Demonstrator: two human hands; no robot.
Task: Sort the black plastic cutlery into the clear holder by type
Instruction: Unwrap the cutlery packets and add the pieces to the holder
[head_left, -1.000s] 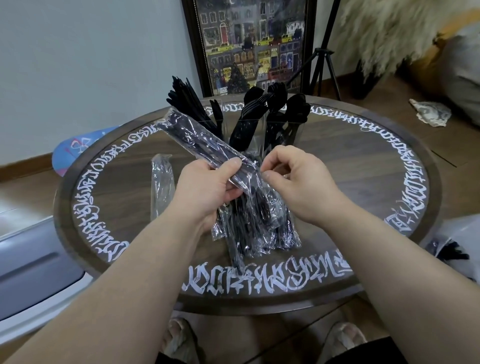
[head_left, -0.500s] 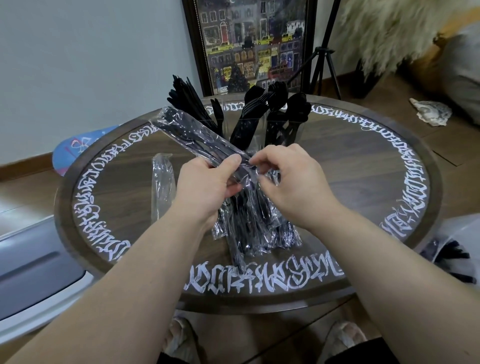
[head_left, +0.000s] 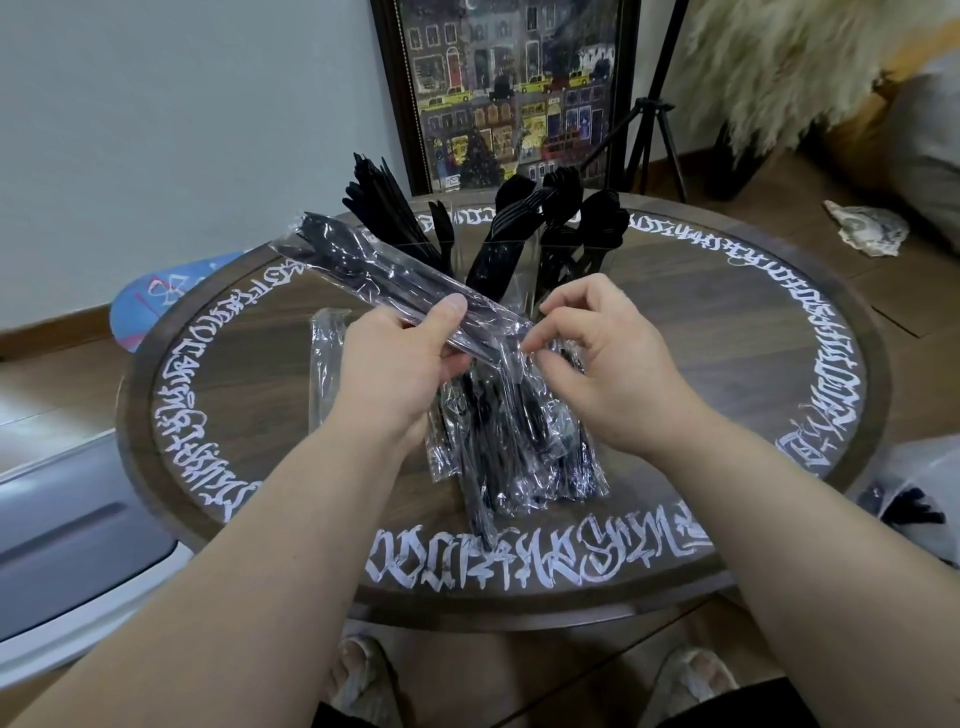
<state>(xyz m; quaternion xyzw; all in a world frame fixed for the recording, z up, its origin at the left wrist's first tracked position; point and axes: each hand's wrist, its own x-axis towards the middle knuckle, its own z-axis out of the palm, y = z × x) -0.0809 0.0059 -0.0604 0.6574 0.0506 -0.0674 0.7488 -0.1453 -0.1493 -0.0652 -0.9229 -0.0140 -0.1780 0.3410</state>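
Gripping a clear-wrapped black plastic cutlery packet (head_left: 395, 280), left hand (head_left: 395, 364) steadies, right hand (head_left: 597, 364) pinches its wrapper; clear holder (head_left: 519, 270) part-filled, wrapped pile (head_left: 514, 441) remains.

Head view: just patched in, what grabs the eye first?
The left hand grips a plastic-wrapped cutlery pack slanting up-left, while the right hand pinches its near end. Below lies a pile of wrapped packs mid-table; behind stands the clear holder, bristling with black cutlery.

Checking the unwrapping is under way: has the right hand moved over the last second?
Yes, slightly. The right hand has slid left along the table toward the left hand, its fingertips now at the packet end.
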